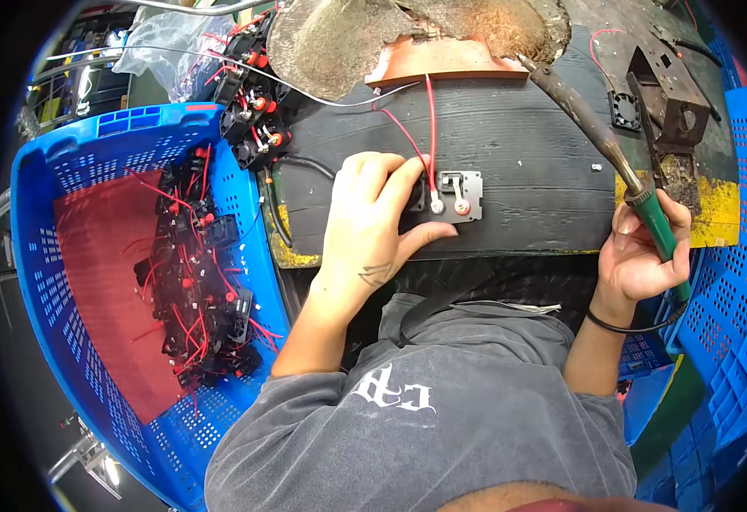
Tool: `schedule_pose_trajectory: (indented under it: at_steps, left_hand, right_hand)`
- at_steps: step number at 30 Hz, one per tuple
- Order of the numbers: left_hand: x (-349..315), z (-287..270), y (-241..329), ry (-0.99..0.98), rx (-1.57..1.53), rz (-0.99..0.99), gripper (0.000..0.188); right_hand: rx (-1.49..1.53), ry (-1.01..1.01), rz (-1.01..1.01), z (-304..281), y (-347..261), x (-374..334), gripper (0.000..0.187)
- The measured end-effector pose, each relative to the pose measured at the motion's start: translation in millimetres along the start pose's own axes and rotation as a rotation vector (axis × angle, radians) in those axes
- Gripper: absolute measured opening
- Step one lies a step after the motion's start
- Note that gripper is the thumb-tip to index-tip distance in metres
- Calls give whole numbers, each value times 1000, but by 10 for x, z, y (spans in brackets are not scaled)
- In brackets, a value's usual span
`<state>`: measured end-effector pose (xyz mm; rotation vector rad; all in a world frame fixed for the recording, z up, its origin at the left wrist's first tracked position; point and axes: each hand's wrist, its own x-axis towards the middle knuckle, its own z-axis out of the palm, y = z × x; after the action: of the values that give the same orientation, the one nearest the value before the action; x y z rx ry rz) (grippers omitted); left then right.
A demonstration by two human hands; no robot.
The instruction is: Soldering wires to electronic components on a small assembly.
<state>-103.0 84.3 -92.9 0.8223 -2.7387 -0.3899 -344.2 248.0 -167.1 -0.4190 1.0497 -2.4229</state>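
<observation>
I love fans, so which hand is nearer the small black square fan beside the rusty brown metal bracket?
Right. The right hand is below the fan in the picture; the left hand is farther off, to its lower left.

Clear plastic bag, upper L of frame. Blue crate, L side, w/ red sheet inside. Upper R: rusty metal bracket, sm. blk fan just beside it. 2nd blue crate, R edge.

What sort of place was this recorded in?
Likely an electronics assembly workshop: the right hand holds a soldering iron at a scuffed workbench, and a blue crate on the left holds many black parts with red wires.
</observation>
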Motion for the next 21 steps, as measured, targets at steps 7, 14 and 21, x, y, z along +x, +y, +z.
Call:
schedule_pose_trajectory:
  at_steps: [7,14,21]
  left_hand:
    - [-79,-15,131,-47,-95,143,55]
    - [-52,-114,83,78,-112,238,61]
    - [382,-225,-51,-3,-33,308,55]
  right_hand:
    - [4,23,-9,2,-2,-7,56]
    - [-44,71,-20,44,-1,-18,56]
    - [-1,109,-37,-25,33,-38,56]
